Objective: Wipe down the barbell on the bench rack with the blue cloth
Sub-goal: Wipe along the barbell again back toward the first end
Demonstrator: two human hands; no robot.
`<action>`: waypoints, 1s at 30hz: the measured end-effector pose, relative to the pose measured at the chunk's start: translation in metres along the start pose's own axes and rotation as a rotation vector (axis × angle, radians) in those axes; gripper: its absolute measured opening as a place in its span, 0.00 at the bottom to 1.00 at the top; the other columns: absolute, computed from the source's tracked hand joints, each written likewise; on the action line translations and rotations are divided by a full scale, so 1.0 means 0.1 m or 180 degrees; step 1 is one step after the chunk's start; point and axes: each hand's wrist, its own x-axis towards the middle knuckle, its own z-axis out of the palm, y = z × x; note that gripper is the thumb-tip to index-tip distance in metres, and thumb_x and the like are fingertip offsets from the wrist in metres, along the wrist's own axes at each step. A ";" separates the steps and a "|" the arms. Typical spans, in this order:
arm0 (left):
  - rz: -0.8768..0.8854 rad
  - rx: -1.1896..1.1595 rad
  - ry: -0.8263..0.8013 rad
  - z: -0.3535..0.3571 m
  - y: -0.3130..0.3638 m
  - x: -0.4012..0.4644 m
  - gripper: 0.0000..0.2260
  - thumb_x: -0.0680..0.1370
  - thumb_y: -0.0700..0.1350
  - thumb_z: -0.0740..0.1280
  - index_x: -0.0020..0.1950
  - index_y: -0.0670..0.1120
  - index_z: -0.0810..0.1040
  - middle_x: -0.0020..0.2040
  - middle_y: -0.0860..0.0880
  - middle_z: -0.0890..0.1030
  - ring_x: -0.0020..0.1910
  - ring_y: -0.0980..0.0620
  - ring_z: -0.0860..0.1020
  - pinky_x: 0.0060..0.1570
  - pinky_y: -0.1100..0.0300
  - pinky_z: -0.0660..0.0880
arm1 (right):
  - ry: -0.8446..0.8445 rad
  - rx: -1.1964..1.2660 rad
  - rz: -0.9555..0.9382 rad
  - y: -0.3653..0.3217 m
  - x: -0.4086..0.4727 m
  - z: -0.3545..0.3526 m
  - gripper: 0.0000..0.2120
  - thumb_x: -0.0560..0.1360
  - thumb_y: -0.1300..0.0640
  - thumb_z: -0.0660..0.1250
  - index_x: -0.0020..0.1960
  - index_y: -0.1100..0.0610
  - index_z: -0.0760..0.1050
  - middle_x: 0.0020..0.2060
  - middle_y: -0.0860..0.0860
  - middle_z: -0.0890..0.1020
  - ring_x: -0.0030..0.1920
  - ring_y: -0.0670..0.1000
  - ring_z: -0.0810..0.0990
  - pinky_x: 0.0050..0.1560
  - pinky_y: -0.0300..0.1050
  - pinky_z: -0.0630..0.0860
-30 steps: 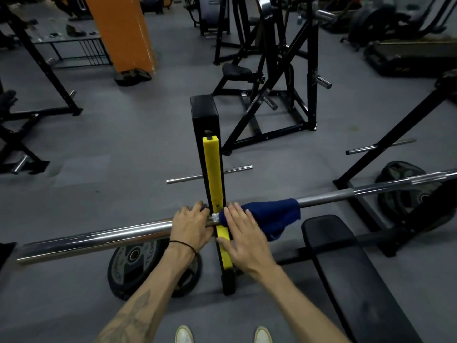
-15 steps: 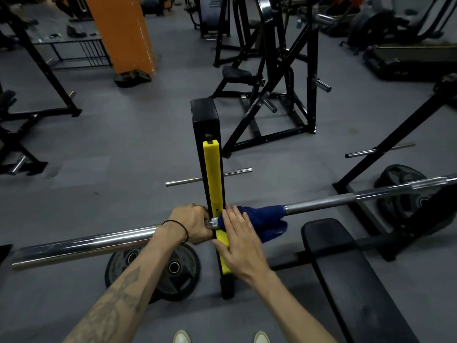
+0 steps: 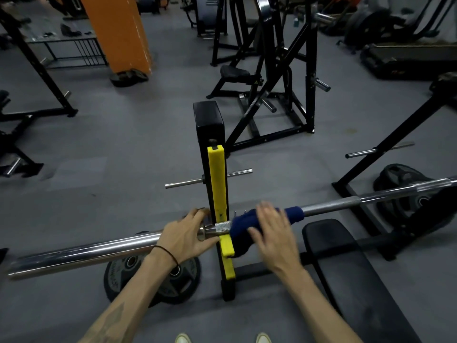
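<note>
Barbell (image 3: 329,207) lies across the frame, chrome left sleeve low at left, shaft rising to the right, resting in the rack's yellow upright (image 3: 217,189). Blue cloth (image 3: 247,226) is wrapped over the shaft just right of the upright, one end hanging down beside the yellow bar, the other end reaching along the shaft toward the bare grey section. Right hand (image 3: 274,233) lies flat on top of the cloth, fingers straight and slightly spread, motion-blurred; cannot tell how hard it presses. Left hand (image 3: 185,233) grips the bar at the collar just left of the upright, fingers curled over the far side, thumb underneath along the near side; black band on the wrist. A short knurled patch of bar shows between the two hands. Black bench pad (image 3: 346,263) sits below and right of the cloth. Weight plate (image 3: 180,280) lies flat on the grey floor under the left forearm; a second plate (image 3: 400,177) leans by the right-hand rack leg. Orange pillar (image 3: 118,30) and black machines stand farther back. Toes of two pale shoes show at the bottom edge.
</note>
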 end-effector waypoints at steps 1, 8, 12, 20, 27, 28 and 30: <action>0.0067 -0.0016 0.0066 0.02 -0.05 -0.05 0.37 0.73 0.76 0.57 0.71 0.51 0.69 0.56 0.53 0.79 0.41 0.54 0.80 0.34 0.64 0.74 | 0.0171 -0.0048 0.0234 0.13 0.00 -0.06 0.33 0.87 0.38 0.45 0.80 0.61 0.65 0.79 0.54 0.65 0.81 0.54 0.62 0.83 0.51 0.46; 0.0195 0.0292 0.0589 0.07 -0.21 -0.22 0.35 0.77 0.74 0.51 0.63 0.46 0.77 0.47 0.49 0.84 0.39 0.50 0.82 0.37 0.56 0.79 | -0.0052 0.0602 0.0469 -0.92 -0.12 0.25 0.39 0.85 0.32 0.43 0.84 0.59 0.52 0.84 0.53 0.50 0.84 0.49 0.44 0.82 0.49 0.39; 0.0071 0.0053 0.0576 0.01 -0.24 -0.22 0.33 0.81 0.69 0.46 0.61 0.46 0.78 0.44 0.49 0.84 0.38 0.49 0.82 0.37 0.56 0.77 | -0.0183 0.0269 -0.0261 -0.45 -0.17 0.17 0.32 0.87 0.38 0.47 0.84 0.56 0.54 0.84 0.51 0.53 0.83 0.49 0.50 0.82 0.51 0.49; 0.0004 0.0269 0.0724 0.04 -0.39 -0.28 0.31 0.83 0.65 0.45 0.50 0.48 0.81 0.39 0.51 0.82 0.35 0.48 0.81 0.32 0.56 0.75 | -0.0045 0.0770 0.0538 -0.88 -0.11 0.21 0.38 0.84 0.32 0.47 0.84 0.56 0.49 0.84 0.50 0.46 0.83 0.47 0.42 0.82 0.49 0.39; 0.0226 0.0390 0.0826 0.07 -0.45 -0.30 0.30 0.84 0.63 0.47 0.54 0.47 0.83 0.41 0.51 0.83 0.38 0.48 0.81 0.33 0.56 0.76 | 0.0292 0.0437 0.0039 -0.78 -0.20 0.28 0.33 0.85 0.38 0.55 0.82 0.58 0.61 0.82 0.53 0.62 0.83 0.50 0.56 0.80 0.53 0.55; 0.0223 0.0404 0.0836 0.07 -0.46 -0.31 0.30 0.84 0.63 0.47 0.54 0.47 0.83 0.41 0.51 0.82 0.38 0.48 0.81 0.33 0.56 0.75 | 0.0369 0.0482 0.0171 -0.78 -0.18 0.30 0.33 0.84 0.39 0.57 0.81 0.59 0.62 0.81 0.53 0.62 0.82 0.51 0.56 0.81 0.52 0.54; 0.0184 0.0405 0.0831 0.05 -0.50 -0.34 0.28 0.84 0.62 0.48 0.53 0.47 0.82 0.40 0.51 0.82 0.37 0.49 0.80 0.32 0.57 0.75 | 0.0525 0.0652 0.0485 -0.87 -0.15 0.36 0.31 0.82 0.44 0.63 0.79 0.59 0.66 0.80 0.53 0.64 0.82 0.51 0.58 0.81 0.52 0.54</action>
